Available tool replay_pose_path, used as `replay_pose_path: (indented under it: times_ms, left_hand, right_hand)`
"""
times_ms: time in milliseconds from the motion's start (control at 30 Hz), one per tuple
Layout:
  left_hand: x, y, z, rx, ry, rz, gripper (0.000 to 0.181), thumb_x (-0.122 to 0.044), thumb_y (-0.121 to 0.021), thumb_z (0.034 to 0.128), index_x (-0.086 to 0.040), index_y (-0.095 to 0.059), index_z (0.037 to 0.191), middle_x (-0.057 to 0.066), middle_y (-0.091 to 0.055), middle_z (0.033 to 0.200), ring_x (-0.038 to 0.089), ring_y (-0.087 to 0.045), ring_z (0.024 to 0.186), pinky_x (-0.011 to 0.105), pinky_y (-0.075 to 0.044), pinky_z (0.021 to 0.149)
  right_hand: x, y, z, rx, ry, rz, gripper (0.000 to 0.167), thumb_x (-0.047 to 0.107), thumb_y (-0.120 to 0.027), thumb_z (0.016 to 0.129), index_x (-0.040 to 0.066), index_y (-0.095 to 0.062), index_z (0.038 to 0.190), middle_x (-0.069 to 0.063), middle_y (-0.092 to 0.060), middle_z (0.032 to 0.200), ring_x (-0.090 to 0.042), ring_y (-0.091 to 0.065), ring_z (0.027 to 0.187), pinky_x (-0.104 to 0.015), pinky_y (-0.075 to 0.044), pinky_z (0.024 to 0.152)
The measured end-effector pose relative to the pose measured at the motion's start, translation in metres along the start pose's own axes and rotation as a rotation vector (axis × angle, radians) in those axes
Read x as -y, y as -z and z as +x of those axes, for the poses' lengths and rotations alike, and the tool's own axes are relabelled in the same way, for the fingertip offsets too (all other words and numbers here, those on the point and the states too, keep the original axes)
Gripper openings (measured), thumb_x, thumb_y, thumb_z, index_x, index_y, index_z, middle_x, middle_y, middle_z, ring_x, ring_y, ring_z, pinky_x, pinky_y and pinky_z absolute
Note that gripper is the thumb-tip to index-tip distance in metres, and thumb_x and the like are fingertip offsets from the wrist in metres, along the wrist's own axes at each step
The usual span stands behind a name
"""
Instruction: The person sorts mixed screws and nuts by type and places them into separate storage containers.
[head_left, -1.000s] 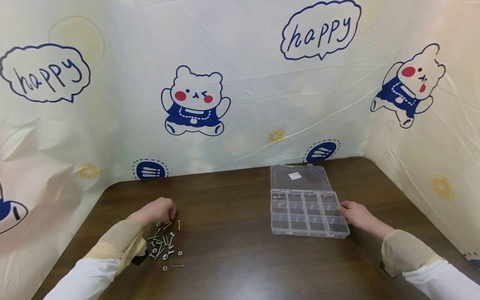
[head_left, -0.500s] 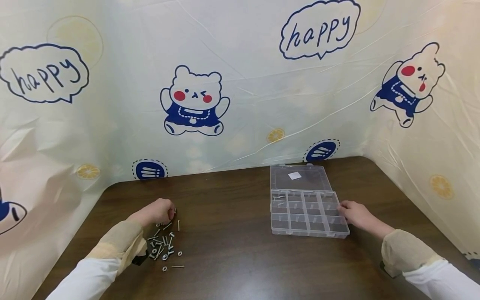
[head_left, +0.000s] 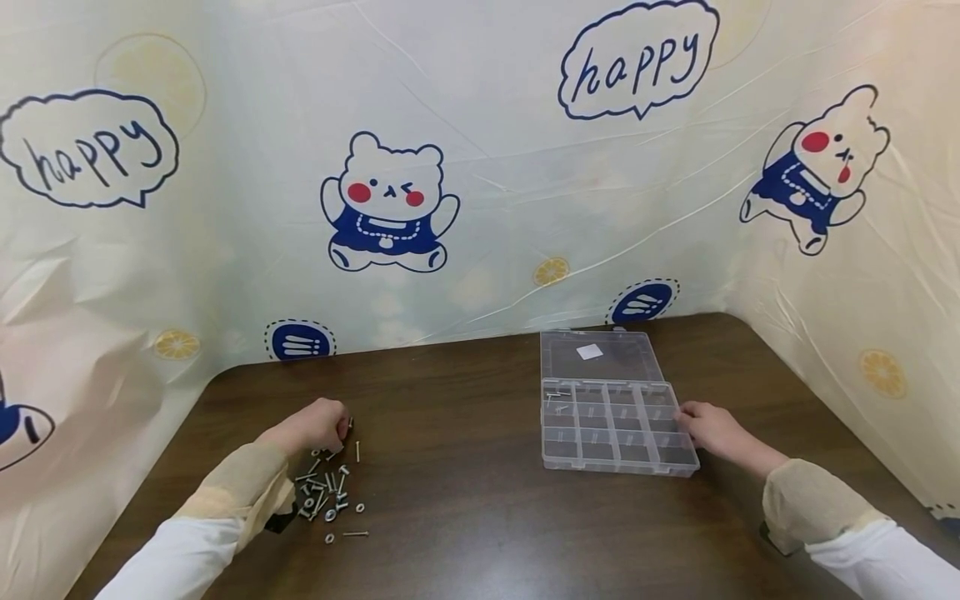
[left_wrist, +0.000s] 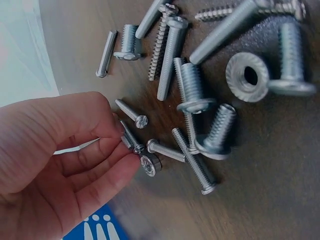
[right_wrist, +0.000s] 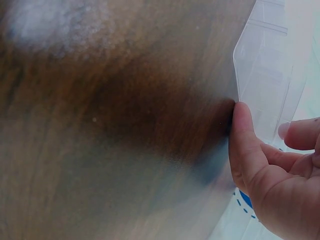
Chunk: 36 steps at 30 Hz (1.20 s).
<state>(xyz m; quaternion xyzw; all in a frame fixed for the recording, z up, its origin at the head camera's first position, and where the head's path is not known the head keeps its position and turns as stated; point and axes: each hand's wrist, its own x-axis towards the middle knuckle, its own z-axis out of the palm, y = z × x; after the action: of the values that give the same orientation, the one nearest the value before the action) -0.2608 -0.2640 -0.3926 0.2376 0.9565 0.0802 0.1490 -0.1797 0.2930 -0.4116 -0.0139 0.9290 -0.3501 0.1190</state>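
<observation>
My left hand (head_left: 315, 423) is at the far edge of the pile of loose hardware. In the left wrist view, its thumb and fingers pinch small machine screws (left_wrist: 131, 139), partly hidden by the fingertips; a small nut (left_wrist: 151, 165) lies right at the fingertips. Beside them another screw (left_wrist: 132, 114) lies loose, and bolts (left_wrist: 172, 60) and a flange nut (left_wrist: 235, 80) spread around. On the right, my right hand (head_left: 708, 425) grips the right side of a clear compartment box (head_left: 618, 468). Several screws (head_left: 557, 395) lie in its far-left compartment.
The box's clear lid (head_left: 618, 362) lies opened back toward the wall, with a white label on it. Closer to me on the brown table (head_left: 465, 500) lie a lone screw (head_left: 356, 533) and a nut (head_left: 329, 538). A printed curtain (head_left: 495, 192) closes off the back.
My left hand has shifted slightly toward me over the nearest screws, and a screw end now shows at its fingertips. The right hand and the box have stayed in place.
</observation>
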Motion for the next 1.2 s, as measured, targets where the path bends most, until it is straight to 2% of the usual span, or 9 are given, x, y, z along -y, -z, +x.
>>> replay_pose_path:
  times_ms: [267,567,833,1200]
  left_hand:
    - [-0.001,0.006,0.002,0.002,0.022,-0.017,0.017,0.005,-0.064,0.0599,-0.009,-0.054,0.062,-0.002,-0.048,0.061,0.013,-0.044,0.056,0.025,-0.037,0.049]
    - [-0.004,0.013,0.008,-0.104,-0.127,-0.01,0.017,0.006,-0.062,0.0573,-0.009,-0.053,0.061,-0.005,-0.048,0.058,0.009,-0.043,0.054,0.024,-0.037,0.049]
    - [-0.016,0.02,0.014,-0.056,-0.094,-0.052,0.016,0.008,-0.062,0.0659,-0.007,-0.057,0.07,-0.001,-0.05,0.064,0.012,-0.045,0.057,0.026,-0.039,0.05]
    - [-0.033,0.024,0.029,-0.127,-0.225,0.012,0.018,0.007,-0.059,0.0611,-0.01,-0.055,0.065,-0.005,-0.047,0.059,0.008,-0.042,0.055,0.023,-0.037,0.05]
  right_hand:
    - [-0.001,-0.001,0.0,-0.006,-0.001,0.007,0.036,0.01,-0.038,0.094,-0.022,-0.045,0.109,-0.037,-0.051,0.104,-0.032,-0.062,0.082,-0.04,-0.051,0.069]
    - [-0.001,-0.001,-0.001,-0.005,0.003,0.004,0.037,0.01,-0.037,0.093,-0.023,-0.044,0.11,-0.038,-0.051,0.105,-0.033,-0.062,0.082,-0.041,-0.051,0.069]
    - [0.001,0.0,-0.001,-0.008,0.002,0.007,0.038,0.011,-0.037,0.094,-0.023,-0.043,0.111,-0.039,-0.05,0.106,-0.034,-0.062,0.081,-0.042,-0.051,0.069]
    - [0.001,0.0,-0.001,-0.012,0.004,0.016,0.036,0.01,-0.037,0.094,-0.022,-0.044,0.11,-0.038,-0.051,0.104,-0.033,-0.062,0.08,-0.041,-0.051,0.069]
